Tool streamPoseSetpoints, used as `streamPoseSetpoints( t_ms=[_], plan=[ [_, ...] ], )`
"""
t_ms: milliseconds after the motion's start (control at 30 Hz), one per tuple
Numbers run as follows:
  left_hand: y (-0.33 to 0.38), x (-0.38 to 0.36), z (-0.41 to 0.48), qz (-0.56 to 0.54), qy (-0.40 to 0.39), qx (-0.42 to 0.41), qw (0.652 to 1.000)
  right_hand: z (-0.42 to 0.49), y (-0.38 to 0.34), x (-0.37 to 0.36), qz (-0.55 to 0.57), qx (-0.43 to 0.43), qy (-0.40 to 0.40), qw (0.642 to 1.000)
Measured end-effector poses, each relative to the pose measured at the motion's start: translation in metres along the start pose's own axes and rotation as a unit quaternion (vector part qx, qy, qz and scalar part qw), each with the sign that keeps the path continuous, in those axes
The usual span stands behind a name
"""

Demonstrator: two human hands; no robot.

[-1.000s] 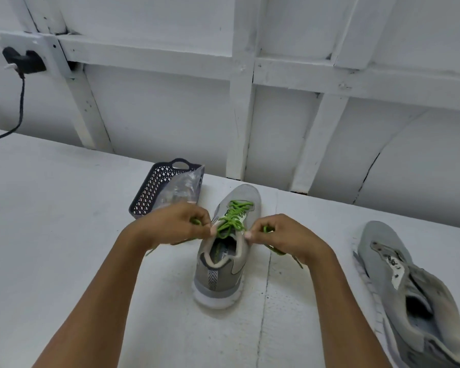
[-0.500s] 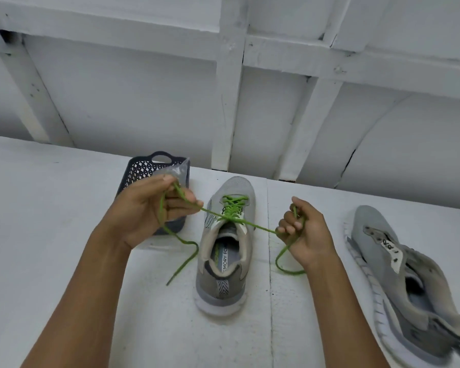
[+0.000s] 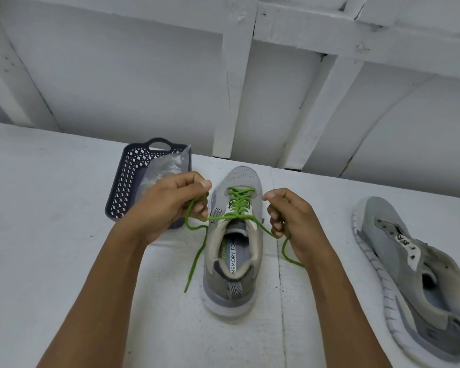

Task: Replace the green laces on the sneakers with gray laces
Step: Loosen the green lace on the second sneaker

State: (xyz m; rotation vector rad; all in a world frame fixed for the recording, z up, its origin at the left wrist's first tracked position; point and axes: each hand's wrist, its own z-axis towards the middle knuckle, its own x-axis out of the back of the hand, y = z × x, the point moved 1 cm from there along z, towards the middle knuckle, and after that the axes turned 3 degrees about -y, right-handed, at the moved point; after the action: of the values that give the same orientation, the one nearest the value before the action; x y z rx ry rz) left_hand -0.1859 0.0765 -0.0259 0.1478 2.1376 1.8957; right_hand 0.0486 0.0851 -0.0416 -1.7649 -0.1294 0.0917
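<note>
Here, white table (image 3: 51, 235), white braced wall (image 3: 117, 75), sneaker (image 3: 243, 179), green lace (image 3: 241, 198)

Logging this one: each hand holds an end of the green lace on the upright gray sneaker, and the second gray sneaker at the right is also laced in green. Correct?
Not quite. The head view shows the second gray sneaker at the right with bare eyelets and no lace. The rest holds: the left hand and right hand each hold an end of the green lace on the upright gray sneaker.

"memory fo" — sneaker insole (image 3: 233, 257)
</note>
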Motion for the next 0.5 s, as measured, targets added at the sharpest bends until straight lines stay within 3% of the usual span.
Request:
streamPoseSetpoints(
  t_ms=[200, 333, 500],
  plan=[
    [0.001, -0.003, -0.004, 0.083, 0.016, 0.008, 0.996, -0.005, -0.016, 0.0, -0.182, 0.037, -0.116, 0.976],
    [0.0, 0.001, -0.009, 0.133, 0.05, 0.004, 0.99, -0.007, -0.022, 0.013, -0.215, 0.036, -0.161, 0.963],
    [0.001, -0.005, -0.009, 0.222, 0.001, -0.017, 0.975, -0.006, -0.018, 0.022, -0.245, 0.066, -0.128, 0.959]
  ],
)
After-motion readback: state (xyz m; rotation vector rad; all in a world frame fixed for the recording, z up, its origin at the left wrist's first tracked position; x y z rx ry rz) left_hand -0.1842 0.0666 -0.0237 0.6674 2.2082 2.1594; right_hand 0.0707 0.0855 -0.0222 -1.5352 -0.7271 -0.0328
